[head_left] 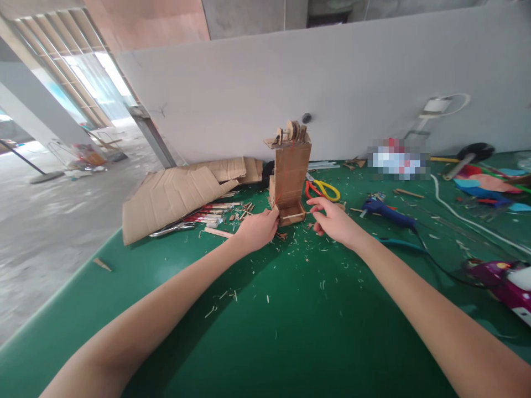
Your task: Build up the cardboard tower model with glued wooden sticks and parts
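A brown cardboard tower [291, 171] stands upright on the green table, with round cardboard discs [292, 131] on top and a red thread down its front. At its foot is an open cardboard tray [291, 216] with a pale stick across its front edge. My left hand [259, 228] is closed on the tray's left side, thumb and fingers at its edge. On the other side, my right hand [332, 220] is beside the tray's right corner, fingers loosely bent and apart. A thin pale piece shows between that corner and the fingertips; whether they touch it I cannot tell.
Flattened cardboard [174, 196] and packaged sticks [211, 213] lie to the left. Behind my right hand are yellow-and-red-handled scissors [327, 189]. A blue glue gun [388, 213], its cord and a purple device [504, 284] lie right. Scraps dot the table; a grey panel stands behind.
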Demonstrator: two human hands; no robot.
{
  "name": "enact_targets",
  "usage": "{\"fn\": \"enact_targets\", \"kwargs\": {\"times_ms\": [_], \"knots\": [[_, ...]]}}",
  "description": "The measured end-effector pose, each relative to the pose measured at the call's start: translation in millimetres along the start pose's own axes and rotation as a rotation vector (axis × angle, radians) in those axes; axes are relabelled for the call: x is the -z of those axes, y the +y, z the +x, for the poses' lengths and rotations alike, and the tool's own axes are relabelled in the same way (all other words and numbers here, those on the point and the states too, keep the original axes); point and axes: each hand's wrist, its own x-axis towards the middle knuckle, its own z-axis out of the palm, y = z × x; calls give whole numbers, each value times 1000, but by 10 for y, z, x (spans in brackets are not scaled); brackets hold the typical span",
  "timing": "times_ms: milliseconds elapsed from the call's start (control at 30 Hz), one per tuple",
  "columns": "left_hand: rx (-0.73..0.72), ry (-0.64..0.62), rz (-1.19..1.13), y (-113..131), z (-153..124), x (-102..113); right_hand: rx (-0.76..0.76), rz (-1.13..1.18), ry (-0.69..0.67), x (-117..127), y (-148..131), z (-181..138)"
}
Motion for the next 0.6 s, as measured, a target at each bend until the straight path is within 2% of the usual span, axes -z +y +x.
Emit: {"fn": "enact_targets", "kwargs": {"times_ms": [100,233,600], "knots": [[-29,-19,-16,-13,1,-12,118,-282,13,44,2,-9],[-41,-28,-56,-45,7,-8,208,-681,132,25,5,-34],[-43,-54,-83,-86,9,-13,259,-971,224,-169,20,-25]]}}
